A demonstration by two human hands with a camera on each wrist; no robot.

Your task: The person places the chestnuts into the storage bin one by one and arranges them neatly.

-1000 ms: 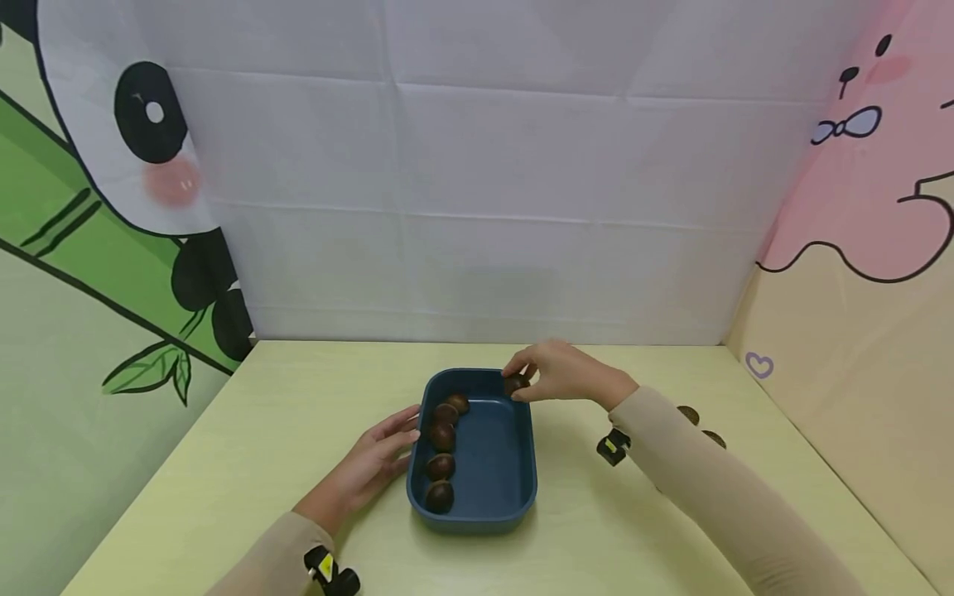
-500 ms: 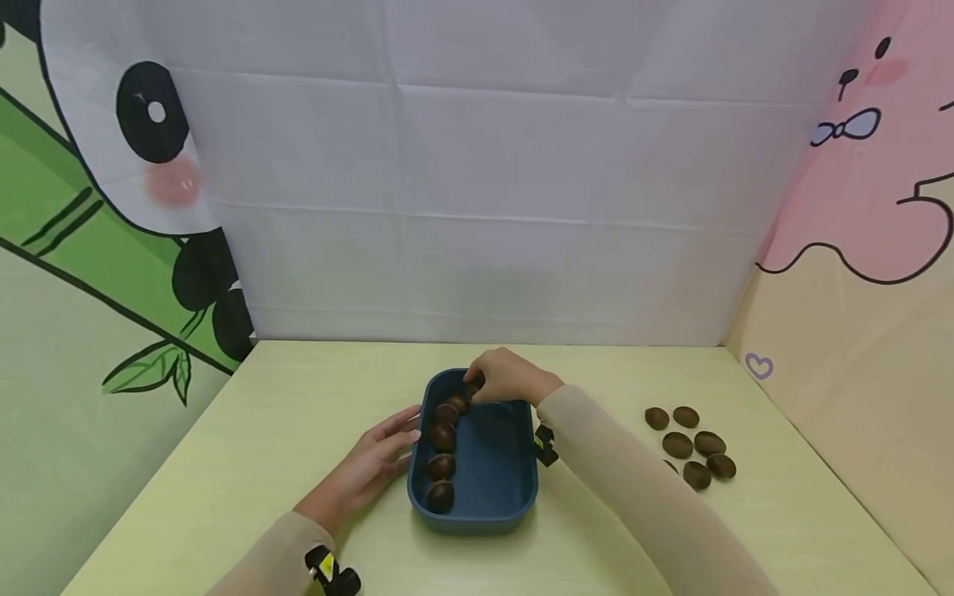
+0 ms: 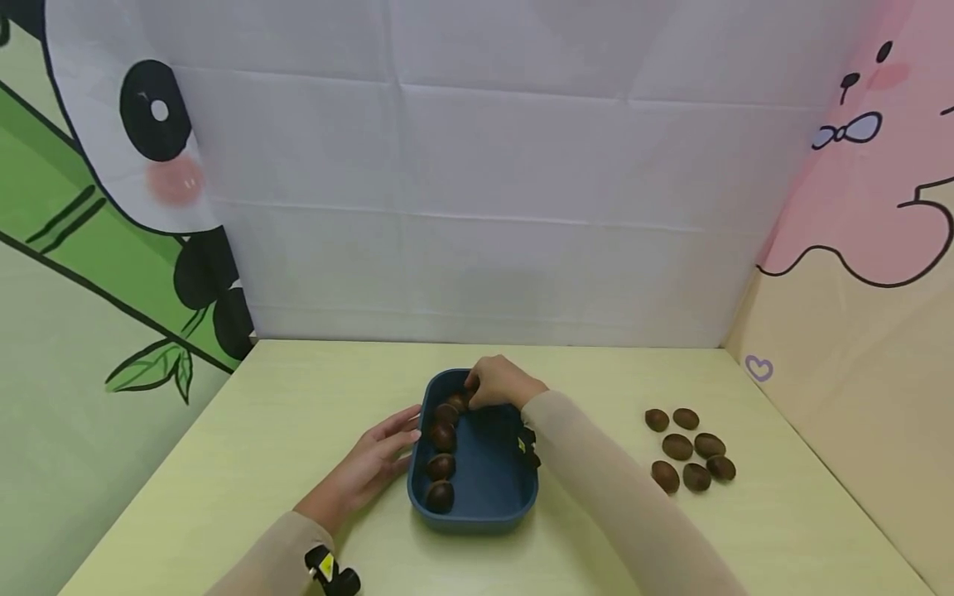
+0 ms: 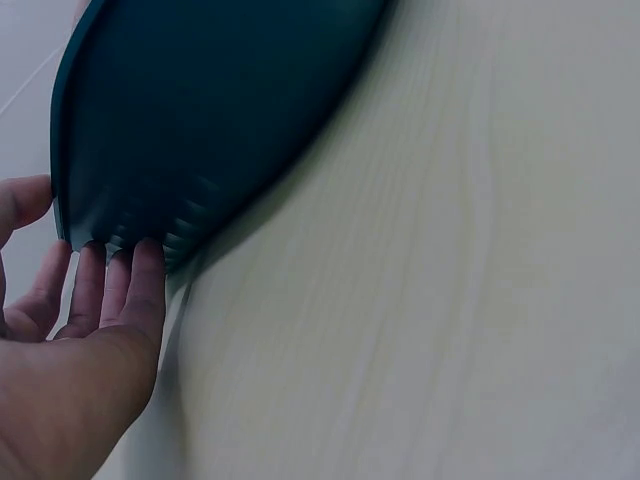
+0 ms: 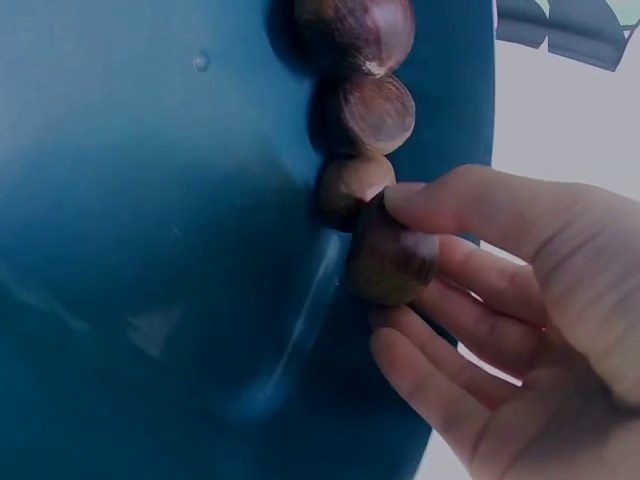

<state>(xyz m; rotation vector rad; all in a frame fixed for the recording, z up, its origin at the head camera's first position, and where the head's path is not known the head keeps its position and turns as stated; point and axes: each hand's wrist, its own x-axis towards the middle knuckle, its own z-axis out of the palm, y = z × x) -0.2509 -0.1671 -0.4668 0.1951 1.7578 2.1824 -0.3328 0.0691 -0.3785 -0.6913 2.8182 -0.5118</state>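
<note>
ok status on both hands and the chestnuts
Left hand touching blue container. Right hand pinching chestnut at far end of row inside. Seven more chestnuts visible on table. No obstruction seen.

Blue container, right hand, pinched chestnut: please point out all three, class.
Blue container (image 3: 492,476): head view, on its bare inner floor.
Right hand (image 3: 504,383): head view, back of the hand.
Pinched chestnut (image 5: 390,262): right wrist view, visible side.

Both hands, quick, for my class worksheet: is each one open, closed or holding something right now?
Left hand: open, touching the side of the blue box.
Right hand: holding a chestnut.
</note>
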